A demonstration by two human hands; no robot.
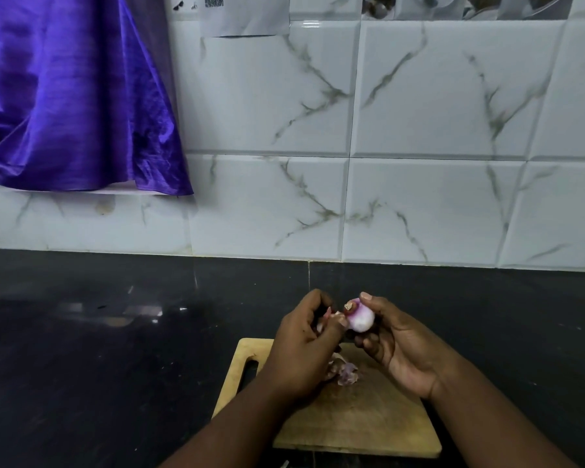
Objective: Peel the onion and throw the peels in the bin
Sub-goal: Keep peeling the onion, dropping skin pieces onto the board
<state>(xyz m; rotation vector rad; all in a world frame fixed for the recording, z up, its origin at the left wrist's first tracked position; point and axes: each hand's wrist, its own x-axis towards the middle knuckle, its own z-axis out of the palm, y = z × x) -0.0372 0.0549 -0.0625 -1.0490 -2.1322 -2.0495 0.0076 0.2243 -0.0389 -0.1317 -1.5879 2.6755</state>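
Observation:
A small pale purple onion [360,317], mostly bare of skin, sits in the fingertips of my right hand [394,342] above the wooden cutting board [358,420]. My left hand [301,346] is beside it on the left, its fingers pinched on a strip of peel [328,317] that still reaches the onion's tip. A small heap of loose peels [345,371] lies on the board under my hands. No bin is in view.
The board rests on a black stone counter [115,366] with its handle slot [247,373] on the left. A white marble-tiled wall [419,163] stands behind. A purple cloth [65,96] hangs at the upper left.

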